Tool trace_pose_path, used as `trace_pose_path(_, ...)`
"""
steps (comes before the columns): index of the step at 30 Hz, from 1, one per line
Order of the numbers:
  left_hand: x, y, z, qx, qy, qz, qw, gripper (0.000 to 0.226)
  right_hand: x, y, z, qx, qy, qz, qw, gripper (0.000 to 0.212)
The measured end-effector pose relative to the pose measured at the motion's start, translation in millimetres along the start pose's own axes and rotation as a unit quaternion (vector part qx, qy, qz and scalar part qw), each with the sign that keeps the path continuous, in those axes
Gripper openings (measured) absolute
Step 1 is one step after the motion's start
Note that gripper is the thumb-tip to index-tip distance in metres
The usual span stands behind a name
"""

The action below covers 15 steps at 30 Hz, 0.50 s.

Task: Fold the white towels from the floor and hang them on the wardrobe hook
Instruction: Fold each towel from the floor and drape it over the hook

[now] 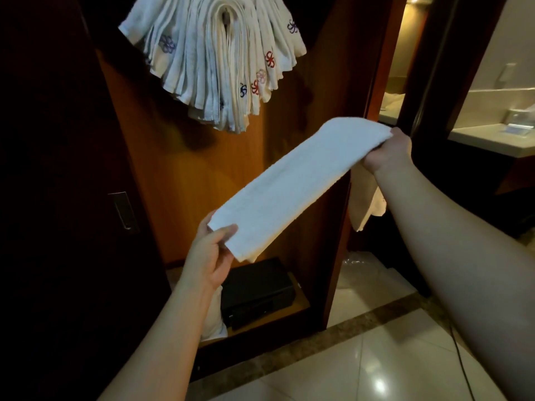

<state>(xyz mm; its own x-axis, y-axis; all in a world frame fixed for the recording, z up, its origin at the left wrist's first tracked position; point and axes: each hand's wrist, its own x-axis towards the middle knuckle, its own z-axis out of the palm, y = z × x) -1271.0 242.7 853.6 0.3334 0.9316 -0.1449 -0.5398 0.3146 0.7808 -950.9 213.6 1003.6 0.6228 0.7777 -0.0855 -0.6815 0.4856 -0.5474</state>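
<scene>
we hold a folded white towel (292, 186) stretched between both hands: left hand (210, 256) pinches its near end, right hand (388, 153) grips the far end. hung towels (214, 59) above, hook probably hidden.

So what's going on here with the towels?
A person is holding a folded white towel stretched between both hands in front of an open wardrobe. The left hand pinches its near end and the right hand holds the far end. A bunch of hung towels already drapes above.
</scene>
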Motion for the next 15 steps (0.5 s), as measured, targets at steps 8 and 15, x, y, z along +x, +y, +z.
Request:
trace_pose_path(8,10.2,-28.7,0.2,-0.129,-0.153,-0.131,0.971,0.074,-17.1,-1.1,39.0,0.003,-0.010,-0.008,1.000,0.040)
trace_pose_path(15,23.0,-26.5,3.8,-0.221,-0.059,-0.095,0.969,0.069,-25.3,-4.8,65.0,0.060,-0.003,0.003,0.998,0.034)
